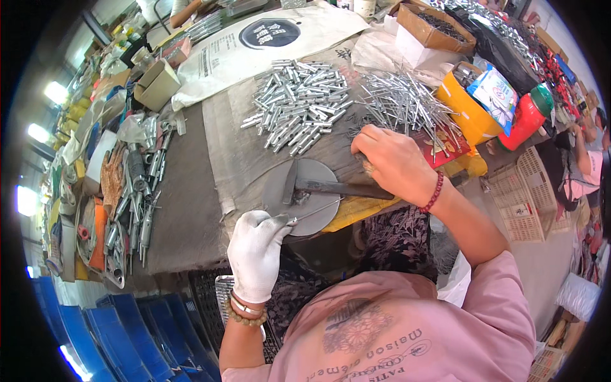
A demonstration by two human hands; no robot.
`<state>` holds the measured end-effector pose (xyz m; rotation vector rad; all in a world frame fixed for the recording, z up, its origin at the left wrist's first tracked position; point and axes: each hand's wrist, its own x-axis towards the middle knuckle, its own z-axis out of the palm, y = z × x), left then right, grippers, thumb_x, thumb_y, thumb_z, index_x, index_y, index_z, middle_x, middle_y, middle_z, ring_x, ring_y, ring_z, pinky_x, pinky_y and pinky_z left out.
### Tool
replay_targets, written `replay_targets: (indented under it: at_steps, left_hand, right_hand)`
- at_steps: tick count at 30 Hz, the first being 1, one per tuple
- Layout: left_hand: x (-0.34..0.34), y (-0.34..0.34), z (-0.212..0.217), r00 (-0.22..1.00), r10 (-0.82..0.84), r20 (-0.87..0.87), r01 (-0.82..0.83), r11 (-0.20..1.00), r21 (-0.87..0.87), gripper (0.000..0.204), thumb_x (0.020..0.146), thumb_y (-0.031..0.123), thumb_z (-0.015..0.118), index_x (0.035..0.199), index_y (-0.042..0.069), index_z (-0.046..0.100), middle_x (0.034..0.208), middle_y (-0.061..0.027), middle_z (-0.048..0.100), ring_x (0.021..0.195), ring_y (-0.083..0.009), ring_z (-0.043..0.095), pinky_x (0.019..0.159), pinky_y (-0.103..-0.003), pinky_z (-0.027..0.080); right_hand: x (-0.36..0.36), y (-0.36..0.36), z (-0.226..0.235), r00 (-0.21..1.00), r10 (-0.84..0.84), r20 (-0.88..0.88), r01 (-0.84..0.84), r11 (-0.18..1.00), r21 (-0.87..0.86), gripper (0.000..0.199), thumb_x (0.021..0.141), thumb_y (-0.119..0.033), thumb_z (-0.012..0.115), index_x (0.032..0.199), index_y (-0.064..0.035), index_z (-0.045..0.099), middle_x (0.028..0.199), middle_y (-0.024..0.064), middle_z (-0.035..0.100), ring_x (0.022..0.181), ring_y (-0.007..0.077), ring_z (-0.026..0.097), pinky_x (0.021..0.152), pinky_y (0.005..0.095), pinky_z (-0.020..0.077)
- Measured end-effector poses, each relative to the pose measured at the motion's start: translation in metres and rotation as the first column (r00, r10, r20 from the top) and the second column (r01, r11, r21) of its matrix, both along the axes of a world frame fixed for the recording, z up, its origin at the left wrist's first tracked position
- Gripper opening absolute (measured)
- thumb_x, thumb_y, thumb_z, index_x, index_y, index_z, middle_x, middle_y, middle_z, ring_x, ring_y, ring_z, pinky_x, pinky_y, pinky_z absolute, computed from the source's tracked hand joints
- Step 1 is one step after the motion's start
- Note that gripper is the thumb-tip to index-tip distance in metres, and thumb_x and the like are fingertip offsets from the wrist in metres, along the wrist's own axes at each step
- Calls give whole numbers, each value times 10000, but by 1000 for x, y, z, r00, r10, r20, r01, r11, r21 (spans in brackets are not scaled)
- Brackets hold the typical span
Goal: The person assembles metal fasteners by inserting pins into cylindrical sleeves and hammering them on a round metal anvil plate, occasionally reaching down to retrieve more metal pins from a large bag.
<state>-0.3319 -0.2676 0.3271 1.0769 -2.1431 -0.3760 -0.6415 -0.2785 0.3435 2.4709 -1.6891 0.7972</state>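
My left hand (256, 254), in a white knitted glove, pinches a thin metal rod (321, 209) at one end. The rod slants over the round grey metal plate (318, 170) at the bench's near edge. A hammer (340, 187) lies across that plate, its head on the plate and its handle pointing right. My bare right hand (398, 159) is past the handle, beside small dark pieces (356, 127); its fingers are curled together, and what they hold is hidden. Beyond them lie a heap of short silver metal sleeves (299, 102) and a pile of long thin rods (407, 105).
Tools and metal parts (137, 197) crowd the bench's left side. A yellow box (468, 108), a red bottle with a green cap (527, 118) and a cardboard box of dark parts (436, 28) stand at right. Blue bins (121, 331) are lower left, a plastic crate (522, 197) right.
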Motion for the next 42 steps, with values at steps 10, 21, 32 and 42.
replay_targets:
  at_steps: [10, 21, 32, 42]
  left_hand:
    - [-2, -2, -1, 995, 19, 99, -14, 998, -53, 184, 812, 28, 814, 988, 62, 770, 973, -107, 684, 927, -310, 679, 821, -388, 553]
    - [0, -2, 3, 997, 15, 69, -13, 1000, -25, 178, 804, 62, 824, 973, 74, 772, 969, -99, 664, 926, -311, 676, 797, -401, 554]
    - [1, -5, -5, 998, 1, 66, 3, 998, -70, 190, 829, 105, 811, 1011, 96, 760, 986, -95, 682, 934, -329, 679, 794, -424, 561]
    - [1, -4, -4, 997, 21, 69, -16, 998, -63, 204, 821, 92, 802, 1018, 98, 751, 987, -102, 682, 949, -341, 672, 805, -435, 558]
  right_hand:
    - [93, 3, 5, 886, 376, 271, -388, 922, -12, 407, 790, 21, 718, 1182, -87, 690, 981, 94, 688, 921, 319, 703, 812, 425, 573]
    - [94, 7, -7, 800, 264, 539, -380, 918, 114, 638, 796, 60, 702, 1388, -156, 599, 949, 79, 734, 899, 333, 718, 800, 436, 562]
    - [109, 16, 7, 912, 361, 196, -353, 933, -74, 489, 846, 26, 659, 1323, -81, 649, 888, 94, 679, 822, 319, 659, 784, 429, 546]
    - [111, 29, 0, 949, 313, -34, -314, 936, -158, 485, 877, -69, 645, 1360, -42, 631, 895, 36, 663, 844, 225, 662, 800, 369, 544]
